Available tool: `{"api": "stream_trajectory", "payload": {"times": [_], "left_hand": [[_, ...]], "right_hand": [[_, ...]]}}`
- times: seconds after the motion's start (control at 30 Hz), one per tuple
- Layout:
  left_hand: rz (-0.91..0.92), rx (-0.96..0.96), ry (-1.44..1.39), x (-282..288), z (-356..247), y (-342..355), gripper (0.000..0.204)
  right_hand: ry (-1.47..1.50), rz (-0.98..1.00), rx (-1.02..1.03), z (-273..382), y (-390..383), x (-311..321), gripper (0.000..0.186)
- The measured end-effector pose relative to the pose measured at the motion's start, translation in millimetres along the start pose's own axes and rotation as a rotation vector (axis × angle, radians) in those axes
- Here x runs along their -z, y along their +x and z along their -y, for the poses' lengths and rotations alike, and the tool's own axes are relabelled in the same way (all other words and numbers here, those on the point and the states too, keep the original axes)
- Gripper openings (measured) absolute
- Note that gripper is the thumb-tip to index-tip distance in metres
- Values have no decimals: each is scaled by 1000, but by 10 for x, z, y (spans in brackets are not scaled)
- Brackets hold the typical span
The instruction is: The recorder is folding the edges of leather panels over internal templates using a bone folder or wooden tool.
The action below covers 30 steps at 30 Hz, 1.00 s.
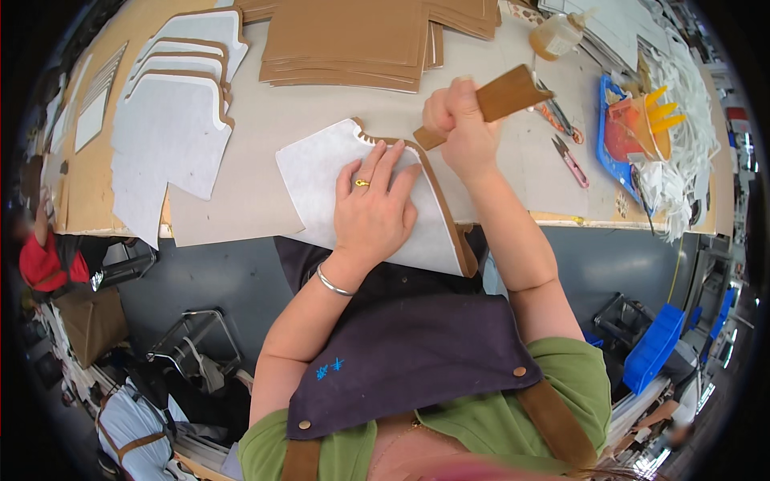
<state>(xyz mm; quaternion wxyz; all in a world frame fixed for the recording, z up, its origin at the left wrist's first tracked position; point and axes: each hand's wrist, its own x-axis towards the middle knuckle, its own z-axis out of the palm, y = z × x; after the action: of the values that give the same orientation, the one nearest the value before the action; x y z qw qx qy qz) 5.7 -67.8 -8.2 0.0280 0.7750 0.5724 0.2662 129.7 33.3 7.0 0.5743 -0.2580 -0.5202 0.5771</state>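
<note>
My left hand point(374, 208) lies with fingers spread on a white-backed panel point(309, 168) with a brown edge and a row of small notches along its top curve. The panel overhangs the front of the worktable point(224, 200). My right hand point(461, 128) is closed round a flat wooden bar point(517, 88), held slanting at the panel's upper right, its lower end beside the brown edge. To the right lie red-handled thread snips point(571, 162) and another pair of scissors or pliers point(565, 120).
Stacked white cut pieces point(160, 136) lie left, brown sheets point(341, 40) at the back. A glue bottle point(553, 40), a blue tray point(611, 164) with orange containers and white strips point(686, 160) are on the right. Other people point(56, 260) work at left; stools and blue bins point(654, 345) stand below.
</note>
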Motion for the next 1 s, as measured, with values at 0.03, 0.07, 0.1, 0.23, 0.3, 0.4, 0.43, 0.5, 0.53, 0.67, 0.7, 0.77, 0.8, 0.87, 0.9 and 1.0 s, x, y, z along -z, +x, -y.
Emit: {"api": "stream_trajectory", "payload": {"times": [0.03, 0.07, 0.1, 0.23, 0.3, 0.4, 0.43, 0.5, 0.53, 0.67, 0.7, 0.77, 0.8, 0.87, 0.9, 1.0], "left_hand": [[2, 4, 0, 3, -5, -6, 37], [2, 4, 0, -1, -13, -13, 37], [0, 8, -3, -8, -24, -26, 37], [-12, 13, -15, 5, -24, -27, 35], [-31, 12, -149, -23, 38, -110, 34], [-177, 65, -292, 114, 110, -285, 38], [-291, 142, -306, 188, 119, -426, 43], [-429, 389, -291, 203, 200, -810, 56], [-425, 479, -277, 203, 261, -938, 62], [-467, 944, -680, 80, 347, -1198, 68], [-466, 1057, -861, 46, 372, -1204, 71], [-411, 1056, -993, -95, 482, -1281, 70], [-336, 1056, -1129, -127, 530, -1316, 70], [-326, 1002, -1247, -102, 442, -1199, 62], [-288, 998, -1334, -78, 404, -1176, 58], [-160, 978, -1378, -53, 399, -1198, 55]], "right_hand": [[12, -16, -2, -9, -10, 0, 44], [25, -32, -4, -11, -21, -1, 44], [25, -32, -5, 6, -50, 5, 44], [5, 29, 3, 19, -113, 43, 44], [4, 57, -7, -18, -154, 63, 44], [11, 29, 2, 39, -99, 70, 45], [-24, 39, -11, 41, -82, 59, 45], [-44, 63, -17, 50, -4, 24, 46], [54, 45, 32, 100, 58, 50, 47], [-113, -92, -66, -66, 78, -58, 46], [-139, 126, -41, -120, 125, 18, 47], [-34, 142, 17, -88, 215, -73, 47], [63, 148, 65, -48, 258, -128, 47], [138, 215, 108, 15, 233, -86, 45], [4, 191, 50, -82, 161, -86, 46], [-21, 87, -88, -222, 34, -84, 44]]}}
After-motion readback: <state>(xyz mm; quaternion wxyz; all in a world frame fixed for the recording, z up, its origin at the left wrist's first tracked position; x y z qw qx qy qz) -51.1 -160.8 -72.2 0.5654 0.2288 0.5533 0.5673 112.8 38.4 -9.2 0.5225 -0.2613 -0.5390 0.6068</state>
